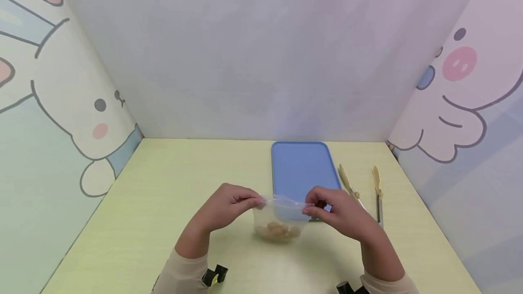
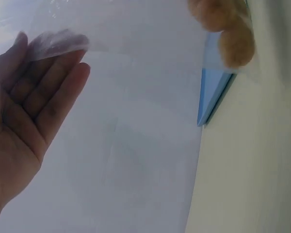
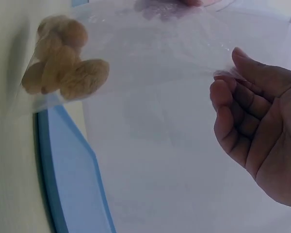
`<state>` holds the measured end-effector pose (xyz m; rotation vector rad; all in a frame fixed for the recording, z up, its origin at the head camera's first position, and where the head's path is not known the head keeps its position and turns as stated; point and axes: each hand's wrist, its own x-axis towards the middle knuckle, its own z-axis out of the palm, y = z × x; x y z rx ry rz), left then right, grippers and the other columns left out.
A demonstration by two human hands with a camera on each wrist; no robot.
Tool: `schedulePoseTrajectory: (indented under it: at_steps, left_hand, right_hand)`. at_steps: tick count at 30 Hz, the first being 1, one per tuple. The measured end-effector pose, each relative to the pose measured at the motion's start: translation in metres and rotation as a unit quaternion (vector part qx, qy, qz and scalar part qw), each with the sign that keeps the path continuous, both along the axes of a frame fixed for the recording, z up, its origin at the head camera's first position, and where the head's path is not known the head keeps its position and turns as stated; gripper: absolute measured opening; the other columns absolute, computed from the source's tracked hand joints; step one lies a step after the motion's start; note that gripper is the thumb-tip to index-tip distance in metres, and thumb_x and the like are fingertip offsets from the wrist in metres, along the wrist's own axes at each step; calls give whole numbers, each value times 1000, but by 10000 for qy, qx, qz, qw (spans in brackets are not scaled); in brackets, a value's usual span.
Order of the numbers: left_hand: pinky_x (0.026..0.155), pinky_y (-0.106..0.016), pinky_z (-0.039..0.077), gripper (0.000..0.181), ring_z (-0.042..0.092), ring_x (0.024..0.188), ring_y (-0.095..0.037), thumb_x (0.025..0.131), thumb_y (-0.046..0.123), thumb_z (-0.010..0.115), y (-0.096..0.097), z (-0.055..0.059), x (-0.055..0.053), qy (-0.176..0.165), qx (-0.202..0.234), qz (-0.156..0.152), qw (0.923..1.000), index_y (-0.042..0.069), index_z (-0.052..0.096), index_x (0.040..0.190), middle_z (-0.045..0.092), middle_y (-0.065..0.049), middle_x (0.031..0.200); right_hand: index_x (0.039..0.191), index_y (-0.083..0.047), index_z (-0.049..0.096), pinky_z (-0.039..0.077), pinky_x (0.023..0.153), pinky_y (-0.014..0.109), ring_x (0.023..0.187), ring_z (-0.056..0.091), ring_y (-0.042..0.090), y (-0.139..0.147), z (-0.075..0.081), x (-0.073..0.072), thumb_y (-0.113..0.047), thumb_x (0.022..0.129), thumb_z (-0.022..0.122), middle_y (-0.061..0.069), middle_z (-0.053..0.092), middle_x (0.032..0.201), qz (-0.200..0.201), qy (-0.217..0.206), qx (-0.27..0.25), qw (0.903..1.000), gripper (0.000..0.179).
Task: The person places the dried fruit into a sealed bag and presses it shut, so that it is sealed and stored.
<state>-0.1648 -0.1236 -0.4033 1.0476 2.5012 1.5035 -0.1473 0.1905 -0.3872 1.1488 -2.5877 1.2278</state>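
Between the two hands hangs a clear plastic bag (image 1: pixel 282 214), held by its top edge over the near end of a blue tray (image 1: pixel 304 167). Several brown, wrinkled walnuts (image 3: pixel 85 80) lie gathered in the bottom of the bag. My left hand (image 1: pixel 233 205) pinches the bag's left top corner between thumb and fingers; in the left wrist view those fingers (image 2: pixel 58 87) are fairly straight behind the film. At the right top corner, my right hand (image 1: pixel 339 210) pinches the film with thumb and curled fingers, as the right wrist view shows.
To the right of the tray lie two long tong-like utensils (image 1: pixel 347 180) (image 1: pixel 377 194) with tan ends and metal handles. The pale yellow table (image 1: pixel 196 162) meets a grey back wall (image 1: pixel 229 80), and cartoon-printed walls stand at both sides.
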Motion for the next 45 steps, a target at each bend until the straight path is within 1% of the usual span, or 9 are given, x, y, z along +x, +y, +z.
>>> schedulePoseTrajectory:
  at_steps: [4, 9, 17, 25, 27, 31, 36, 42, 45]
  left_hand:
    - [74, -26, 51, 11, 61, 75, -4, 95, 34, 65, -2, -3, -3, -287, -491, -8, 9984, 28, 73, 98, 72, 14, 88]
    - [74, -27, 49, 6, 64, 78, -14, 95, 33, 65, -2, -1, -2, -681, -353, 76, 9970, 28, 62, 95, 72, 8, 86]
    - [77, -27, 50, 5, 64, 83, -11, 99, 28, 59, -4, -3, -5, -314, -251, -32, 9992, 25, 62, 101, 71, 10, 97]
    - [70, -25, 50, 9, 66, 87, -8, 100, 19, 58, -5, -6, -7, 418, -96, -186, 9989, 21, 66, 100, 72, 11, 101]
    - [72, -25, 50, 7, 66, 87, -8, 99, 16, 59, -4, -6, -7, 403, -93, -168, 9990, 20, 65, 99, 71, 9, 101]
    - [81, -29, 53, 5, 68, 87, -17, 97, 8, 60, -1, -9, -6, 52, -40, -225, 9997, 12, 63, 98, 70, 0, 100]
    - [83, -30, 53, 3, 67, 88, -23, 96, 7, 61, 2, -9, -5, -237, -46, -144, 9996, 8, 62, 99, 69, -5, 99]
    - [82, -28, 52, 5, 68, 89, -17, 97, 19, 62, 2, -9, -6, -230, -43, -210, 9995, 15, 64, 99, 69, 3, 99]
    - [78, -27, 51, 5, 66, 86, -13, 99, 23, 60, 2, -9, -6, -4, -94, -275, 9996, 19, 64, 100, 69, 6, 98]
  right_hand:
    - [97, -25, 60, 50, 60, 23, 70, 62, 6, 3, 0, -1, -19, 96, 63, -8, 64, 80, -54, -378, 324, 9987, 7]
    - [98, -29, 58, 49, 62, 23, 73, 60, 3, 6, 1, -2, -25, 98, 62, -14, 63, 82, -404, -443, 647, 9961, 6]
    - [97, -25, 58, 49, 65, 23, 75, 59, 2, 9, 0, -5, -27, 98, 61, -13, 62, 85, -612, -655, 638, 9939, 5]
    - [92, -20, 59, 45, 60, 22, 70, 55, -1, 8, -4, -6, -16, 97, 62, -19, 58, 79, -474, -10, 489, 9977, 7]
    - [92, -23, 59, 46, 59, 22, 70, 55, -1, 8, -5, -6, -15, 97, 62, -19, 58, 79, -482, 45, 460, 9978, 10]
    - [96, -27, 56, 48, 64, 22, 73, 56, -1, 7, -8, -6, -17, 97, 62, -19, 57, 84, -481, 27, 487, 9977, 12]
    - [97, -30, 55, 49, 67, 22, 75, 57, -1, 3, -11, -6, -18, 97, 62, -20, 56, 85, -477, 58, 522, 9975, 14]
    - [98, -30, 55, 49, 68, 22, 77, 57, 0, 1, -11, -7, -21, 98, 61, -19, 56, 87, -391, -2, 441, 9983, 11]
    - [97, -28, 55, 49, 67, 22, 76, 56, 0, 0, -12, -7, -20, 98, 61, -19, 56, 86, -362, 71, 359, 9987, 11]
